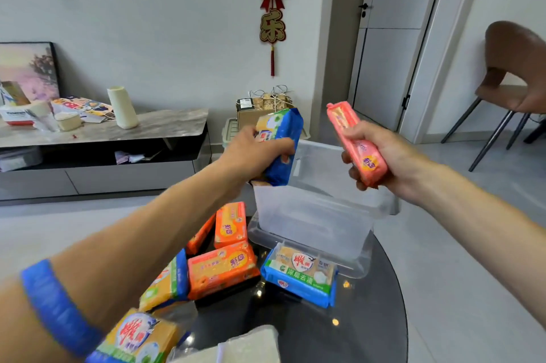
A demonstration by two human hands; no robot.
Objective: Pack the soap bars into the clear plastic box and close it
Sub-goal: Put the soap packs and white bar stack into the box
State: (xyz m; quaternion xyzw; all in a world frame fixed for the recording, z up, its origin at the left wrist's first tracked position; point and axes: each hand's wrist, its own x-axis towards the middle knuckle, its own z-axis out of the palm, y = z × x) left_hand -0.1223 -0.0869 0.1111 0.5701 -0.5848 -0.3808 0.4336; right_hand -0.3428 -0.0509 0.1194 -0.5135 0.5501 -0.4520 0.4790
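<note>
Dark glossy round table [369, 333] carries wrapped orange soap bars [221, 269] beside an open clear plastic box [313, 223]. Above it, the left hand [254, 152] grips a blue-wrapped bar [280, 144]; the right hand [384, 155] clasps a pink one [354, 141].

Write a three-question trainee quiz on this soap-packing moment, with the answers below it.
1. True or false: the clear plastic box already has its lid shut.
2. Which pack does the left hand hold? A) blue-wrapped soap pack B) pink soap pack C) an orange pack
3. Fill in: the blue soap pack on the table lies against the box's ____ side, the one nearest the camera.

Key
1. False; it is open on top, and no soap shows inside through its walls.
2. A; the right hand holds the pink one.
3. Front.
</note>
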